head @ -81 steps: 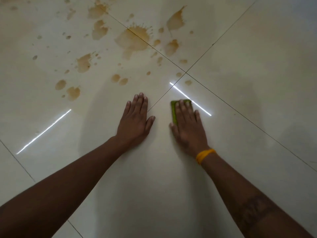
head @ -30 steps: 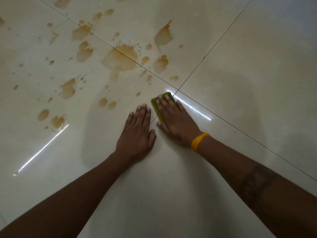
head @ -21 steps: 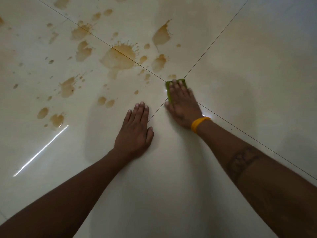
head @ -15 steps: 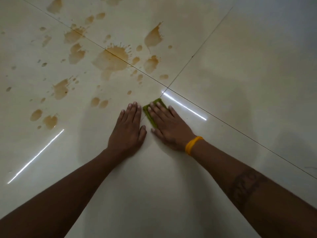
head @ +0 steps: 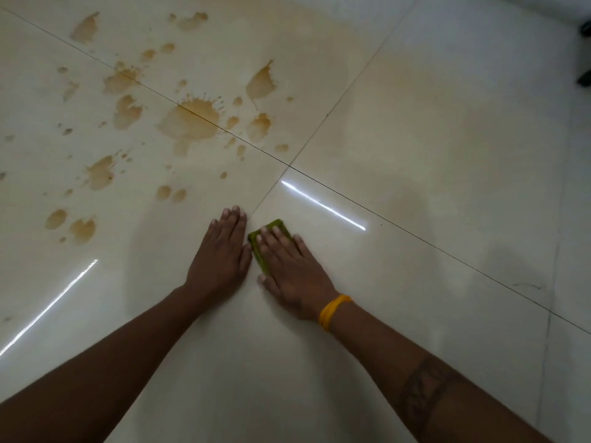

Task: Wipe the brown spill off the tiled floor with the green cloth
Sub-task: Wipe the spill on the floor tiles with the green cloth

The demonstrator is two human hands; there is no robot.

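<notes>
Many brown spill (head: 192, 123) blotches and droplets are scattered over the glossy tiled floor (head: 431, 139), left of and beyond both hands. A small folded green cloth (head: 263, 251) is pressed flat under the right hand (head: 292, 270), fingers straight. The left hand (head: 220, 257) is laid flat beside it, touching the cloth's edge.

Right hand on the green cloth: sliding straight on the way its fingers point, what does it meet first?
Probably the dark grout line; the right hand presses the folded green cloth flat. Brown spill spots lie beyond.
</notes>
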